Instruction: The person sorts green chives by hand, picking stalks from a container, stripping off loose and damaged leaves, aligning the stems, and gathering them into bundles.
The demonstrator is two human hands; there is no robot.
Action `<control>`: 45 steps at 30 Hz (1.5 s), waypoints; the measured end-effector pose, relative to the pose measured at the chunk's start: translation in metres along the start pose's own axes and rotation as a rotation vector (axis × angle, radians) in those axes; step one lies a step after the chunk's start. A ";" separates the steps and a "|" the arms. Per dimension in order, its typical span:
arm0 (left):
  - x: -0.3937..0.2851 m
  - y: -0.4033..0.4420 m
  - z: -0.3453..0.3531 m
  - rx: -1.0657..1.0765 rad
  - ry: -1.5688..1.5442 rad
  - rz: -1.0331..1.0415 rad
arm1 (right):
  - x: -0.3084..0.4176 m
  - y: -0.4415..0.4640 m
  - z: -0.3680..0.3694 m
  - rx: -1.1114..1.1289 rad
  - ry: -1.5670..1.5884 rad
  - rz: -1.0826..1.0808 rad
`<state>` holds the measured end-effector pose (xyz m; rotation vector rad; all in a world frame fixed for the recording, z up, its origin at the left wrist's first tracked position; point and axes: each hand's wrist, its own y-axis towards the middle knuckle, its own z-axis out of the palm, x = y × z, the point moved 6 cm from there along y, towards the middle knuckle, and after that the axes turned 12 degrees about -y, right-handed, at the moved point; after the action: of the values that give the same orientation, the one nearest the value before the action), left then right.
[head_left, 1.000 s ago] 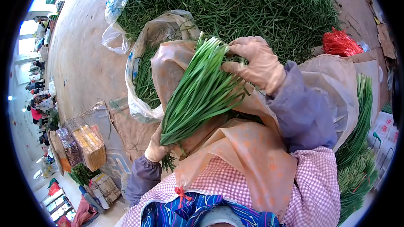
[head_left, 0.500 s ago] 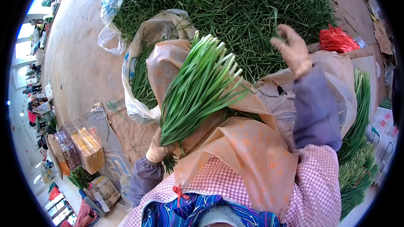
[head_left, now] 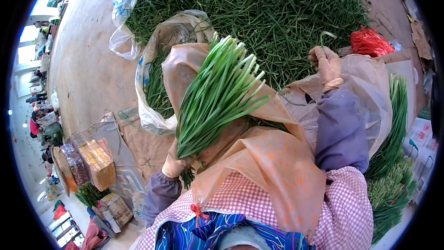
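My left hand (head_left: 174, 163), in a tan glove, is closed around the leafy lower end of a thick bunch of garlic chives (head_left: 215, 104). The bunch slants up and to the right across my lap, its pale cut ends uppermost. Off to the right, my right hand (head_left: 326, 65) is raised with curled fingers. From its fingertips a thin chive stalk (head_left: 322, 38) sticks up, bent over at a pale tip. An orange-tinted plastic sheet (head_left: 273, 166) covers my lap beneath the bunch.
A broad heap of loose greens (head_left: 259, 9) lies ahead. Left of my lap is an open plastic bag (head_left: 142, 97) with greens inside. Red plastic strips (head_left: 370, 42) lie at the right, above stacked chive bundles (head_left: 391, 185). Boxes (head_left: 97, 162) stand at lower left.
My right hand has moved down and slightly right, drawing back from the heap, with its fingers now more curled. My left hand and the bunch have barely moved.
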<state>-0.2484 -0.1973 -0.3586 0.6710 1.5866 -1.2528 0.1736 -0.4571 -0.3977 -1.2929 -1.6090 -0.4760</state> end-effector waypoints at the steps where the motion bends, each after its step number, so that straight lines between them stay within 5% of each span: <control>1: 0.003 0.000 -0.001 -0.011 -0.039 -0.023 | -0.002 -0.004 -0.002 -0.047 -0.059 -0.040; 2: 0.007 -0.001 -0.002 -0.022 -0.078 -0.047 | 0.006 -0.013 -0.003 -0.092 -0.119 -0.077; 4: 0.018 -0.003 -0.006 -0.057 -0.198 -0.165 | 0.040 -0.053 0.036 0.521 0.275 0.038; 6: 0.010 -0.003 -0.002 -0.063 -0.220 -0.192 | 0.058 -0.085 0.067 0.852 0.257 -0.028; 9: 0.011 -0.004 0.003 -0.027 -0.251 -0.195 | 0.067 -0.100 0.091 0.934 0.479 0.033; 12: -0.006 -0.003 0.009 0.019 -0.281 -0.095 | 0.067 -0.097 0.094 0.839 0.282 0.131; 17: -0.039 0.006 0.017 0.157 -0.280 0.104 | 0.039 -0.073 0.105 0.617 0.549 0.130; 26: -0.060 -0.011 0.024 0.083 -0.181 -0.010 | 0.012 -0.057 0.124 0.476 0.671 0.084; 30: -0.068 -0.017 0.021 0.058 -0.122 -0.068 | -0.028 -0.031 0.133 0.513 1.130 0.489; 33: -0.070 -0.020 0.019 0.031 -0.041 -0.086 | -0.005 -0.068 0.136 0.369 0.840 0.627; 34: -0.077 -0.022 0.018 0.025 0.006 -0.118 | -0.027 -0.056 0.151 1.077 1.221 0.313; 37: -0.077 -0.020 0.015 -0.012 0.179 -0.070 | 0.064 -0.095 0.151 0.650 1.203 0.486; 38: -0.076 -0.019 0.015 -0.028 0.241 -0.031 | 0.056 -0.082 0.151 0.580 1.076 0.315; 42: -0.123 -0.016 0.008 -0.019 0.546 0.163 | 0.097 -0.071 0.161 0.878 1.076 0.191; 45: -0.124 0.001 -0.004 -0.049 0.794 0.311 | 0.111 -0.051 0.162 0.635 1.191 0.051</control>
<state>-0.2019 -0.1764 -0.2456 1.4410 2.0174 -0.7357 0.0622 -0.2919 -0.3609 -0.3696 -0.6020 -0.4954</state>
